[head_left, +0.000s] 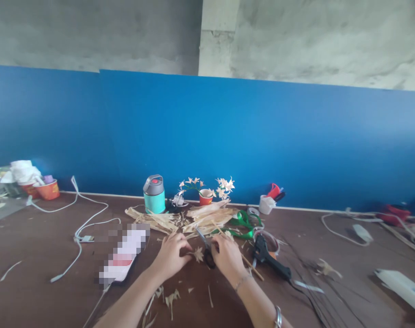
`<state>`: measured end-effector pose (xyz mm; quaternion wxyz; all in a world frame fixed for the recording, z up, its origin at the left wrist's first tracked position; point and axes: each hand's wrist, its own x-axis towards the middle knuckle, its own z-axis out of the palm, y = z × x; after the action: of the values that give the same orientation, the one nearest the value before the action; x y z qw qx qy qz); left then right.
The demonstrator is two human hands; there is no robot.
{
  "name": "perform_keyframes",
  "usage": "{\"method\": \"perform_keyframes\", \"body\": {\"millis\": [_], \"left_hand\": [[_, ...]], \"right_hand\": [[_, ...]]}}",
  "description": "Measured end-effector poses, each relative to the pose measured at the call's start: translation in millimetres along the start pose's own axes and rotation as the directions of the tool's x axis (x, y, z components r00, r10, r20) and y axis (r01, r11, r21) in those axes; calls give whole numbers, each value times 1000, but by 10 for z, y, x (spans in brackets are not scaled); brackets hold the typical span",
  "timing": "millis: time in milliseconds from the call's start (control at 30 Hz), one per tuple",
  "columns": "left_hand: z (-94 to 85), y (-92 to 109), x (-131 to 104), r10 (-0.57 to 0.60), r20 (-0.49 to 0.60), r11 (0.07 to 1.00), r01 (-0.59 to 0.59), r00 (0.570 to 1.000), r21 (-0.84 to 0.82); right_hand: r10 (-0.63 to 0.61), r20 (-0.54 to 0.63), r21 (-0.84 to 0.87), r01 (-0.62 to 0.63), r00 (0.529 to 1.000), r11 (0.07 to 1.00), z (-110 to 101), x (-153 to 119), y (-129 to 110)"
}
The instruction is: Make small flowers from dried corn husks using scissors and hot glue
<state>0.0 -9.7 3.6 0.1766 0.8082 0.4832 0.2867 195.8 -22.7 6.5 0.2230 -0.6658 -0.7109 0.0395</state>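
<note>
My left hand [172, 256] pinches a small pale flower [198, 254] with pointed petals, apparently made of dried husk. Close beside it, my right hand [226, 255] is closed on a pair of scissors [208, 256]. Their blades point away from me and to the left, and the dark handles lie by my fingers. Beyond both hands are dry husk sheets [209, 216] in a loose pile. Farther back, an orange paper cup [205, 197] stands with pale flowers [225, 186] on stems around it. Husk scraps [172, 298] lie on the brown table nearest me.
On the right lie a black glue gun [271, 258], green ribbon [243, 220] and tape rolls. A phone [125, 255] with a cable is at left. A teal flask [154, 200] and a white cup [267, 204] stand near the blue partition [245, 132].
</note>
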Motion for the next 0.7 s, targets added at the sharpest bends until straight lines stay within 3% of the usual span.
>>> {"method": "perform_keyframes", "body": {"millis": [233, 400, 567, 700], "left_hand": [[31, -3, 50, -61, -51, 992, 54, 997, -117], [32, -32, 82, -59, -112, 975, 33, 992, -222], [53, -134, 74, -134, -201, 990, 123, 970, -67], [75, -165, 56, -165, -167, 983, 176, 972, 57]], "right_hand": [[-11, -21, 5, 11, 1000, 1000, -9, -1, -7], [-75, -50, 58, 78, 996, 995, -4, -6, -24], [-101, -76, 73, 107, 992, 992, 10, -15, -40], [-93, -67, 80, 99, 993, 992, 11, -17, -40]]}}
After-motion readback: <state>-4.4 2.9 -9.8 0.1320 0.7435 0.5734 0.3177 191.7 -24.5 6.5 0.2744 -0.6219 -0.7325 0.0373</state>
